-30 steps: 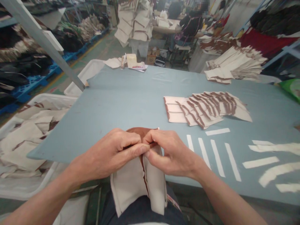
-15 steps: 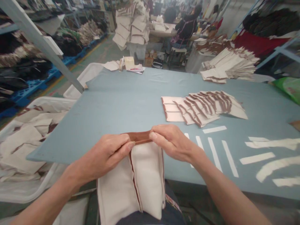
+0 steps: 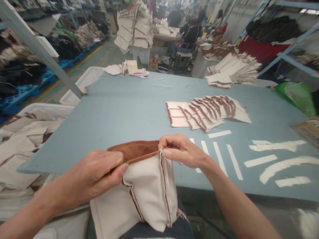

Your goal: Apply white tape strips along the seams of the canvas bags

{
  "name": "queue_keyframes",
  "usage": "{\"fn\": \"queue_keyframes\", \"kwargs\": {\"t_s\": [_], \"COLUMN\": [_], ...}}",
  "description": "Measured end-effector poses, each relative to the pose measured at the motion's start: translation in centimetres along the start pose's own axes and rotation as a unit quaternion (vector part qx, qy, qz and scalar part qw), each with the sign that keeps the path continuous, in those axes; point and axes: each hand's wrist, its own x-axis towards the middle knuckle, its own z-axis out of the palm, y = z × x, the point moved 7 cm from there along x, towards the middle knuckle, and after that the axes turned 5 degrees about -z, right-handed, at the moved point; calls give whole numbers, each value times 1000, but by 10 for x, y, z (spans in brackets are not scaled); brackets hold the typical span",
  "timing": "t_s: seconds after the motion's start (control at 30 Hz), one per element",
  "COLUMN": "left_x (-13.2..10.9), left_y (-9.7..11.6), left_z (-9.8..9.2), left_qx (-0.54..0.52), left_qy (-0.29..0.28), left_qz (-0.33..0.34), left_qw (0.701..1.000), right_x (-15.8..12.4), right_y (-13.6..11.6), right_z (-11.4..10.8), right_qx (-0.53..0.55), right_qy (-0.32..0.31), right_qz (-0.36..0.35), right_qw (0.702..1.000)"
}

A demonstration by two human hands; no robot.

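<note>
A cream fabric bag piece (image 3: 147, 189) with brown edging and dark brown seams hangs in front of me at the table's near edge. Its brown inner side (image 3: 134, 149) shows through the gaping top. My left hand (image 3: 102, 169) is closed on the top edge at the left, thumb in front. At the right, my right hand (image 3: 181, 149) pinches the same edge where a raised seam meets it. The lower end of the piece rests against my dark clothing.
On the blue-grey table (image 3: 124, 106) lie a fanned stack of cream pieces (image 3: 206, 111) and several white strips (image 3: 220, 159). Another cream stack (image 3: 234, 69) stands at the far right. A white bin (image 3: 50, 109) of fabric pieces stands left. A person (image 3: 190, 33) sits beyond.
My left hand has moved left and down, and the bag piece's top has been spread wider, baring more brown inside. The piece has turned, bringing the right seam forward. My view has shifted slightly right.
</note>
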Motion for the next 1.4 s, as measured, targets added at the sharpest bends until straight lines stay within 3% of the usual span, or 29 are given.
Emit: {"fn": "queue_keyframes", "kwargs": {"t_s": [0.17,0.37,0.5,0.7,1.0,1.23,1.4], "left_x": [-10,-13,1,22,27,39,40], "left_y": [-17,-33,-13,20,21,27,19], "left_z": [-8,-1,0,-1,1,1,9], "left_qx": [7,-98,-138,-163,-102,-144,-162], "left_qy": [59,-2,1,53,82,77,70], "left_qz": [-19,-56,-39,-4,6,-50,-105], "left_qw": [998,994,990,985,991,985,979], "right_x": [-1,1,5,9,4,5,2], "right_y": [-24,-38,-44,-45,-40,-49,-51], "right_z": [8,21,29,33,29,28,26], "right_qx": [14,41,24,-9,-41,-116,-190], "right_qy": [-26,-74,-92,-79,-54,-12,17], "right_qz": [-48,-55,-58,-45,-22,-66,-70], "right_qw": [998,995,994,996,997,991,979]}}
